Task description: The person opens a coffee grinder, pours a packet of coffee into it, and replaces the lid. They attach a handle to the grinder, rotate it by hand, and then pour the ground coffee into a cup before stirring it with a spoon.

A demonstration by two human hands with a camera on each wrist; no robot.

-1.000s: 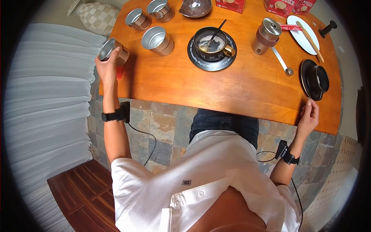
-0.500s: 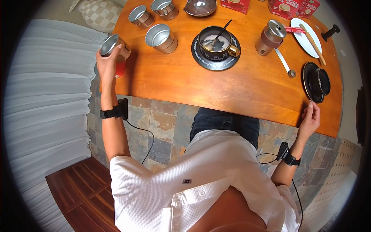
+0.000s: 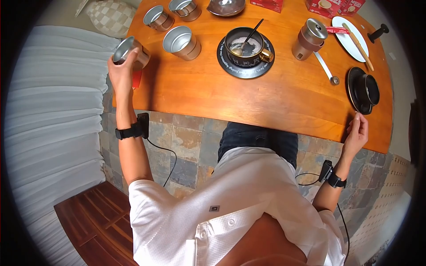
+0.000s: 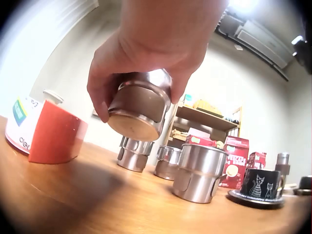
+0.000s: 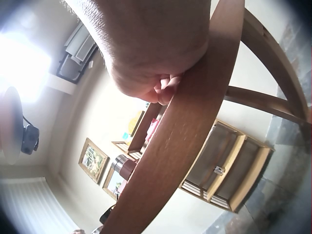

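Note:
My left hand (image 3: 120,73) grips a metal cup (image 3: 138,57) at the table's left end, fingers and thumb around its sides. In the left wrist view the cup (image 4: 134,114) hangs tilted above the tabletop, its round base showing. A red-and-white box (image 4: 58,134) stands beside it. Three similar metal cups are nearby, the closest being a wide one (image 3: 183,43). My right hand (image 3: 356,136) rests at the table's front right edge, fingers loosely curled and holding nothing. Just beyond its fingertips sits a small black cup (image 3: 368,88) on a black saucer (image 3: 353,91).
A black cup (image 3: 244,60) with a spoon (image 3: 253,31) stands on a saucer (image 3: 233,68) mid-table. Right of it are a coffee grinder (image 3: 308,40), its crank handle (image 3: 324,66) and a white plate (image 3: 350,42). A metal bowl (image 3: 226,6) and red coffee boxes (image 3: 324,6) are behind.
The head view shifts slightly back and forth. My left hand still holds the metal cup in about the same place, and my right hand stays at the table edge.

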